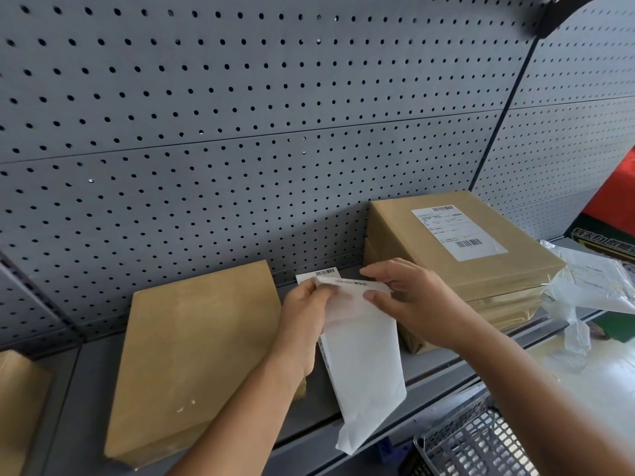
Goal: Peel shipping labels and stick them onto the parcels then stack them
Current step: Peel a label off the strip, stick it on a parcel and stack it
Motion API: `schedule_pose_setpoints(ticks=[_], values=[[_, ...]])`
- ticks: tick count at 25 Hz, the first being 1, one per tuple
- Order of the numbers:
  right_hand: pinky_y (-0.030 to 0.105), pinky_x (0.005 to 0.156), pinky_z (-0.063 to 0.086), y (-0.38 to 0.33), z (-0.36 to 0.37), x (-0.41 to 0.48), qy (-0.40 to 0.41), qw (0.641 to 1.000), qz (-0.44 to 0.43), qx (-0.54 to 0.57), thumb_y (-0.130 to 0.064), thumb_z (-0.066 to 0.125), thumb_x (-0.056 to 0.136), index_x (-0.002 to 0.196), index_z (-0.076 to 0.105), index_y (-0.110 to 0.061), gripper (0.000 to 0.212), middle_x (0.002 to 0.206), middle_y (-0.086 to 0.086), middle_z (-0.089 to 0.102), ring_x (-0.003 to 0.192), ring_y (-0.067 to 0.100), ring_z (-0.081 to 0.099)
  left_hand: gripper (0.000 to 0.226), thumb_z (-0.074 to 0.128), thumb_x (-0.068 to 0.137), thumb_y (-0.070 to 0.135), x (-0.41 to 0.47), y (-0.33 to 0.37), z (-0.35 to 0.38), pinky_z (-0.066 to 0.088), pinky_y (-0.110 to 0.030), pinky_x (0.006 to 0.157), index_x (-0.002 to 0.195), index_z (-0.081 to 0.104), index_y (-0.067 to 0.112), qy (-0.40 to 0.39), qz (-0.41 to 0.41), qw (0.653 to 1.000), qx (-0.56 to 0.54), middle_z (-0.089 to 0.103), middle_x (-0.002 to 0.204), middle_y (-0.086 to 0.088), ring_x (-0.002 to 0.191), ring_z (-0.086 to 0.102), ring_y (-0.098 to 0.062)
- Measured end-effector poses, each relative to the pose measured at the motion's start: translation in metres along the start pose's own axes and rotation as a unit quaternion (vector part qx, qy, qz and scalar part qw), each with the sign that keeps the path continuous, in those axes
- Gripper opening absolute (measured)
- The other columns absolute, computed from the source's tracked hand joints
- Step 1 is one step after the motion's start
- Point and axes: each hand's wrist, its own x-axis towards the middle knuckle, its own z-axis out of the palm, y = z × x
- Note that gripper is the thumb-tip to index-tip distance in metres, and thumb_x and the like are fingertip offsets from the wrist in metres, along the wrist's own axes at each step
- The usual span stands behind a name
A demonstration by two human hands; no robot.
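A white shipping label sheet (360,352) hangs over the grey shelf, its top edge folded over and showing a barcode strip. My left hand (302,310) pinches its upper left corner. My right hand (409,297) pinches the upper right edge, thumb and forefinger on the peeling flap. To the left lies a plain brown parcel (192,359) with no label. To the right stands a stack of brown parcels (457,255), the top one bearing a white label (458,231). Another label (318,273) lies on the shelf behind my hands.
A grey pegboard wall (240,115) backs the shelf (429,372). A further brown parcel (17,407) shows at the far left. Crumpled clear plastic and backing sheets (591,280) lie at the right. A metal mesh basket (474,444) sits below the shelf edge.
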Motion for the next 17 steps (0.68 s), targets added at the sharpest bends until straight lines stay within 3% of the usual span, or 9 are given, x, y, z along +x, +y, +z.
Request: schedule_pose_setpoints(ticks=[3,6,11,17], values=[[0.037,0.080,0.055,-0.001,-0.001,0.007,0.056,0.998,0.026,0.010,-0.030,0.061,0.097,0.101,0.072,-0.027,0.012,0.093,-0.010,0.068,0.085,0.010,0.065,0.017,0.060,0.100,0.019,-0.002,-0.003,-0.001,0.057,-0.049,0.097,0.106,0.076,0.014,-0.012,0.027,0.999,0.039,0.081,0.102,-0.005,0.100,0.076,-0.025],[0.031,0.065,0.051,0.000,-0.008,0.017,0.115,0.990,0.074,0.038,-0.034,0.060,0.097,0.090,0.071,-0.030,0.013,0.078,-0.003,0.071,0.074,0.017,0.065,0.017,0.060,0.101,0.017,-0.010,-0.010,-0.001,0.060,-0.037,0.090,0.107,0.074,0.013,-0.037,0.041,0.995,0.084,0.081,0.100,-0.005,0.098,0.076,-0.022],[0.030,0.065,0.048,-0.008,-0.020,0.033,0.179,0.980,0.074,0.051,-0.034,0.060,0.097,0.096,0.071,-0.028,0.013,0.084,-0.004,0.073,0.081,0.016,0.066,0.020,0.058,0.101,0.024,-0.024,-0.037,0.005,0.055,-0.037,0.087,0.100,0.070,0.009,-0.061,0.028,0.973,0.222,0.078,0.093,-0.005,0.093,0.072,-0.021],[0.029,0.066,0.041,-0.029,-0.031,0.042,0.256,0.966,0.031,0.029,-0.031,0.059,0.098,0.104,0.072,-0.022,0.017,0.085,-0.008,0.069,0.085,0.015,0.063,0.019,0.059,0.100,0.026,-0.027,-0.061,0.007,0.057,-0.045,0.087,0.098,0.070,0.011,-0.046,-0.008,0.961,0.273,0.076,0.096,-0.007,0.092,0.073,-0.025]])
